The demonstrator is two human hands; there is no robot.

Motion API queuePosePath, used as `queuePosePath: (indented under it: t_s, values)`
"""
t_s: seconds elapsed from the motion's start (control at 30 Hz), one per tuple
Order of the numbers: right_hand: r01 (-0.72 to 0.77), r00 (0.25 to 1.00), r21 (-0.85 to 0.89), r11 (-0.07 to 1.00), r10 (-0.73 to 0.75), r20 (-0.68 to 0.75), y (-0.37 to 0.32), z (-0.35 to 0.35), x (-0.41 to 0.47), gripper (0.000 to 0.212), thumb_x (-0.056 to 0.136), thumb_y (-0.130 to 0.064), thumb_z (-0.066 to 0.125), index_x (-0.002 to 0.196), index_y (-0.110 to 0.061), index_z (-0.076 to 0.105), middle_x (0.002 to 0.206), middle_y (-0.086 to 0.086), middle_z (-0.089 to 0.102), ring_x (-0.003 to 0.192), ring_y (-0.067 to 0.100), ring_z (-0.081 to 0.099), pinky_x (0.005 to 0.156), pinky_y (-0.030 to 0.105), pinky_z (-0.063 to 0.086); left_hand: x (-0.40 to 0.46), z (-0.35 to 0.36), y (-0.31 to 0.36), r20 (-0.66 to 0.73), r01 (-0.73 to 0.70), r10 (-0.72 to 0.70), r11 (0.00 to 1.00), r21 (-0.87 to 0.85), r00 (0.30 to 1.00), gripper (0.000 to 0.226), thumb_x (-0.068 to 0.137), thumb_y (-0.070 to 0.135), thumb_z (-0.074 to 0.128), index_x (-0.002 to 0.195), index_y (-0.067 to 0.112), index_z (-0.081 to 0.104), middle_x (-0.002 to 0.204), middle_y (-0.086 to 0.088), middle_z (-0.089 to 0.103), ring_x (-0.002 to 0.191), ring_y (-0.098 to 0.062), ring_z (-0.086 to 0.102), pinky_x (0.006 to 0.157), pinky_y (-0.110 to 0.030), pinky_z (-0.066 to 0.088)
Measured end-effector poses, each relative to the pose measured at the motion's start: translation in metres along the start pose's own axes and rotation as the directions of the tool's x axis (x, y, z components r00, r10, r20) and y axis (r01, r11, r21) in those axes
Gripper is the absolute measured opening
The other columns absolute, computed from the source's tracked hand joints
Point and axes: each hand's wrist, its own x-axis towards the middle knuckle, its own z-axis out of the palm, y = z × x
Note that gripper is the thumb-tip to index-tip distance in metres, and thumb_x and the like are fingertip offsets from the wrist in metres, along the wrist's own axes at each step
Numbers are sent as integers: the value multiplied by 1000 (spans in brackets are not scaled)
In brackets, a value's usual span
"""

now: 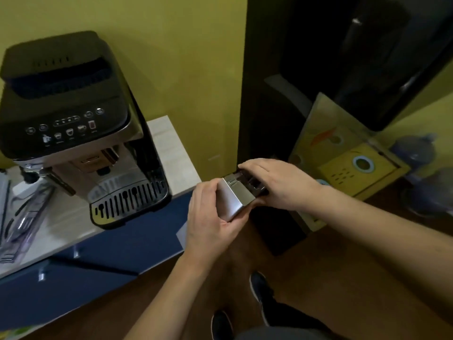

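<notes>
The fingers of the left hand curl under and around the brushed-metal end of a silver-fronted drawer, thumb on its near face. The right hand lies over the dark plastic body behind that, its fingers bent down across the far edge, so both hands grip the one piece. It is held in the air, level or nearly so, just off the corner of the counter and to the right of the coffee machine. The drawer looks rigid and probably light: a hard plastic shell with a thin metal facing, likely smooth enough to slip if it is wet. If it holds liquid or grounds, tilting would spill them, though its inside is too dark to tell. The safest hold seems to be the present one — one hand cupping the metal front, the other spanning the sides of the dark body. Counted: one drawer, two hands on it, one coffee machine with one slotted drip grid at its foot, one clear plastic container at the left of the counter, and two dark shoes on the brown floor below.
</notes>
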Motion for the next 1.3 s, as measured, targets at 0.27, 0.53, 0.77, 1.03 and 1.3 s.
queuePosePath:
  t_s: [0.27, 0.53, 0.77, 1.03, 1.3]
  values:
    - [-389, 908, 385, 837, 420, 6, 60, 47, -116, 84, 96, -38, 59, 159, -18, 6, 168, -1, 15, 152, 11, 17, 121, 23, 16, -8, 83, 64, 94, -23, 12, 993, 119, 996, 63, 72, 52, 70, 122, 20, 50, 109, 6, 54, 99, -11, 52, 82, -23, 45]
    - [-519, 834, 661, 543, 492, 251, 168, 73, -181, 92, 100, -23, 52, 154, -16, -22, 169, 8, 1, 150, 28, 29, 118, 43, 34, 20, 218, 161, 145, -66, 12, 925, 375, 989, 59, 76, 53, 69, 120, 18, 52, 104, 5, 51, 93, -15, 51, 78, -36, 50]
    - [-534, 805, 812, 236, 437, 402, 243, 99, -213, 84, 93, 5, 51, 157, -9, -1, 142, 4, 46, 76, -11, 32, 69, 10, 36, 53, 304, 215, 298, -125, -64, 811, 572, 952, 66, 79, 50, 73, 131, 17, 50, 118, -2, 56, 105, -23, 55, 88, -39, 50]
    - [-565, 813, 810, 156, 275, 514, 282, 120, -232, 86, 97, -3, 46, 158, -25, -12, 102, -1, 62, 82, 13, 62, 71, 25, 54, 81, 360, 239, 517, -325, -154, 621, 713, 842, 72, 82, 54, 67, 138, 16, 41, 129, -4, 47, 117, -24, 48, 99, -36, 40]
    - [-503, 846, 860, 88, 252, 470, 297, 137, -232, 89, 94, -3, 47, 156, -39, -6, 140, 11, 54, 107, 27, 64, 92, 47, 54, 96, 387, 249, 584, -431, -172, 518, 739, 793, 73, 81, 52, 71, 137, 15, 42, 129, -5, 50, 117, -23, 51, 97, -37, 43]
